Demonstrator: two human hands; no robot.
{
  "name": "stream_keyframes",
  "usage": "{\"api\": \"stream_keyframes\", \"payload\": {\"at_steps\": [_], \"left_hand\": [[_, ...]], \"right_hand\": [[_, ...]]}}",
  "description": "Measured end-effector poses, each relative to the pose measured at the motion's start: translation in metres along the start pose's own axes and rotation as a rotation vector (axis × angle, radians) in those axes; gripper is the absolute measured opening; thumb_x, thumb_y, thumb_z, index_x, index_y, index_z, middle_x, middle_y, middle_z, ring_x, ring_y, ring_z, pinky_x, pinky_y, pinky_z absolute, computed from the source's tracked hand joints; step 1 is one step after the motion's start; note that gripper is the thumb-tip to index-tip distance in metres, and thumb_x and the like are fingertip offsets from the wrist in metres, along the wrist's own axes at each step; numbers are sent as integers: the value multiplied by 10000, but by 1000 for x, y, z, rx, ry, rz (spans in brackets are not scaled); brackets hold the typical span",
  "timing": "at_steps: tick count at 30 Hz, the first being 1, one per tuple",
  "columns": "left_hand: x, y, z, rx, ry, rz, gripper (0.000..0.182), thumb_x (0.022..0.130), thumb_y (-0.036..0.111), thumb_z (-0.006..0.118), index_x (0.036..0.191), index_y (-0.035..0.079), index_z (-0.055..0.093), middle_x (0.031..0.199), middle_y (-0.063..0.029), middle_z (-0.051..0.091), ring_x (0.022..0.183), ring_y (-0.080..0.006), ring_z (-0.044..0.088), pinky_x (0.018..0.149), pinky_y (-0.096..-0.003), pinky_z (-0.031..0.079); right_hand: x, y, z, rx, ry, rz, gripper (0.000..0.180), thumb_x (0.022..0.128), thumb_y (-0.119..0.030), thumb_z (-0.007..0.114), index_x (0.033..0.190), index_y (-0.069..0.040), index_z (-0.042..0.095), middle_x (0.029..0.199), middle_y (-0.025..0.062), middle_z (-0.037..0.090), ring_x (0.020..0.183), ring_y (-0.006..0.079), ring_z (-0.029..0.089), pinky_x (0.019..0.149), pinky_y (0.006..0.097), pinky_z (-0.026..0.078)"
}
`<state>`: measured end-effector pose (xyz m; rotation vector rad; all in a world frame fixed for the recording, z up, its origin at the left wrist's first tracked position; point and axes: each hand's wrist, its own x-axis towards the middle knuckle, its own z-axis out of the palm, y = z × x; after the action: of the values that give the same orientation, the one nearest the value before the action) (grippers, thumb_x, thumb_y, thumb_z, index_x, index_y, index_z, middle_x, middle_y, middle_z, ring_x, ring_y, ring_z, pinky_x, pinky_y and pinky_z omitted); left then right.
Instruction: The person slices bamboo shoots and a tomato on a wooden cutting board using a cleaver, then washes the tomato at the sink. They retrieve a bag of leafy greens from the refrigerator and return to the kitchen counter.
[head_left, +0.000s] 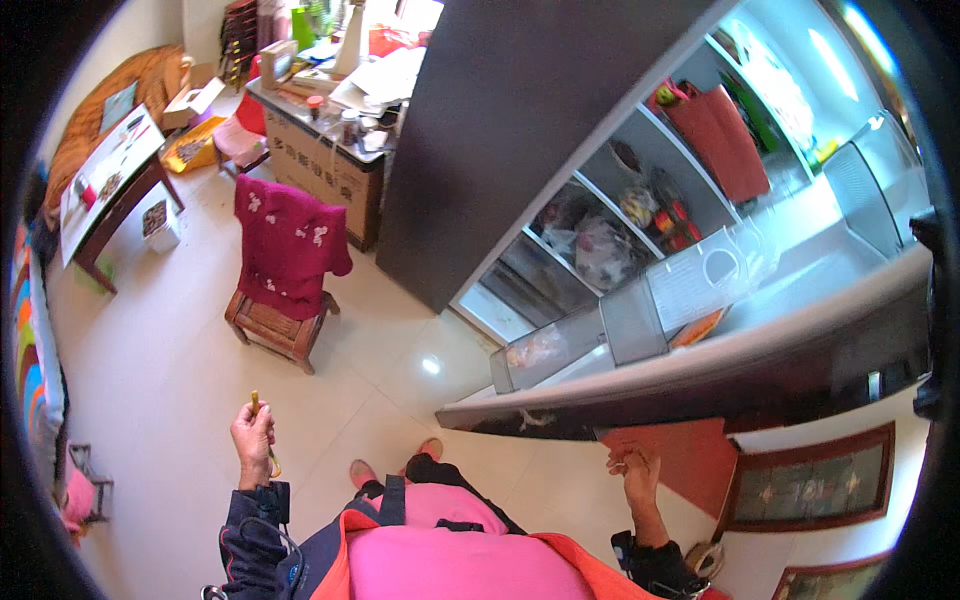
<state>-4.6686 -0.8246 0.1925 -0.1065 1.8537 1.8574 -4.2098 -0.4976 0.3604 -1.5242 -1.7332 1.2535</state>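
Observation:
My left hand is closed around a thin yellow strip, which sticks out above the fist and curves below it; what it is made of is unclear. Off to the right, my right hand has curled fingers, close to the outer face of the open refrigerator door. Whether it touches the door or holds anything cannot be made out. Inside the refrigerator, a red-brown box and bulging plastic bags rest on the shelves. Clear bins and a white egg tray line the door.
A wooden chair draped with a magenta garment stands ahead. Beyond it is a cluttered counter on a cardboard carton. A low table and a white bin are at left. Framed panels appear on the right.

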Motion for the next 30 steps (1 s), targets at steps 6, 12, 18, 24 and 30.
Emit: {"api": "stream_keyframes", "payload": {"at_steps": [6,12,18,24,30], "left_hand": [[-7,12,93,88,-195,-79,71,852,110,612,826,71,559,617,47,482,473,-24,398,415,-180,307],[-12,9,166,215,-349,-50,88,859,127,598,825,69,542,623,42,468,482,-36,396,423,-190,309],[-29,-11,222,180,-398,-82,104,841,132,625,824,63,549,634,34,476,486,-35,400,433,-182,306],[-30,-36,234,116,-391,-113,113,836,135,638,850,33,592,627,46,479,488,-25,387,432,-187,295],[-18,-63,211,167,-376,-55,149,848,150,608,744,75,534,591,47,450,480,-42,383,430,-210,300]], "right_hand": [[-45,103,-71,391,589,134,306,892,-201,432,1120,-3,479,936,140,598,755,223,612,542,332,530],[-84,225,-194,286,549,-41,511,934,-427,481,1305,-103,348,1162,49,483,1000,202,506,748,352,490],[-86,240,-258,312,836,96,440,924,-365,492,1273,-126,370,1143,54,495,942,214,520,719,359,485],[-79,226,-275,387,953,123,457,901,-386,513,1250,-122,381,1128,70,501,928,229,536,681,367,491],[-78,231,-276,438,1001,117,475,878,-408,534,1227,-119,392,1112,85,508,914,244,552,643,375,497]]}}
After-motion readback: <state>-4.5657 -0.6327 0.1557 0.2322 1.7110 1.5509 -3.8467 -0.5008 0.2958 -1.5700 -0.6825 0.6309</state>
